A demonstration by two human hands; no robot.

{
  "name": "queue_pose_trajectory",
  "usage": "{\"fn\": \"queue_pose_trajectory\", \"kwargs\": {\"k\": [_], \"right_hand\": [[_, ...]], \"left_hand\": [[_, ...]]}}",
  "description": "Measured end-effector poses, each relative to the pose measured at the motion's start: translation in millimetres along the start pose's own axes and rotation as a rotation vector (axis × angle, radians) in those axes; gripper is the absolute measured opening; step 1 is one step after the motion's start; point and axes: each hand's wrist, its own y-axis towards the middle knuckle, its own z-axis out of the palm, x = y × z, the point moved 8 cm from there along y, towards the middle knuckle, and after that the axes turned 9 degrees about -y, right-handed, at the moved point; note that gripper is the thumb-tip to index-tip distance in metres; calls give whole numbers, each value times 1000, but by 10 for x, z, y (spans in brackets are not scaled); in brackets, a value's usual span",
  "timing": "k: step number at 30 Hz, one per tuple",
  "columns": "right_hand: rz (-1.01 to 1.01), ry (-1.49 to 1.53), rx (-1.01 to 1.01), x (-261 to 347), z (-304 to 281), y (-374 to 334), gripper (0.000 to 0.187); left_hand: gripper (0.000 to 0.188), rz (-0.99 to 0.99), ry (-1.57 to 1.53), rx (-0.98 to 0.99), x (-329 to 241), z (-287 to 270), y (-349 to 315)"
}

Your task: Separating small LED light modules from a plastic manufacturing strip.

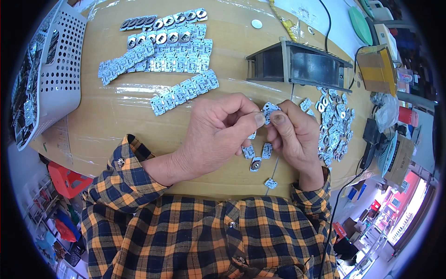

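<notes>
Between my two hands is a small silvery metal part (269, 111) with holes in it. My left hand (223, 128) pinches its left edge between thumb and index finger. On the other side, the thumb and fingers of my right hand (295, 130) grip the same part. Just below my hands, several similar loose pieces lie on the cardboard, among them one with a round centre (255, 164) and a single piece (271, 183) nearer to me. Up and to the left, a slanting row of matching metal parts (185, 92) lies side by side.
More rows of parts (174, 56) lie at the far left beside a white perforated basket (60, 74) filled with metal pieces. A black fan (302, 63) stands at the far right, with a heap of loose parts (335, 123) nearer. An open cardboard box (375, 69) and cables sit at the right edge.
</notes>
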Motion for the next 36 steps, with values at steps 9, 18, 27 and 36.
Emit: {"fn": "queue_pose_trajectory", "kwargs": {"k": [9, 18, 27, 36], "right_hand": [[-92, -167, -41, 52, 26, 2, 18], [95, 28, 27, -64, 52, 0, 21], [24, 25, -111, -56, -47, 1, 28], [24, -48, -131, -66, -86, 1, 27]], "left_hand": [[13, -12, -21, -22, 22, -19, 6], [13, -18, -8, 8, 23, -10, 18], [12, -50, -39, 17, 58, 0, 27], [15, 42, -69, 14, 39, -58, 57]]}}
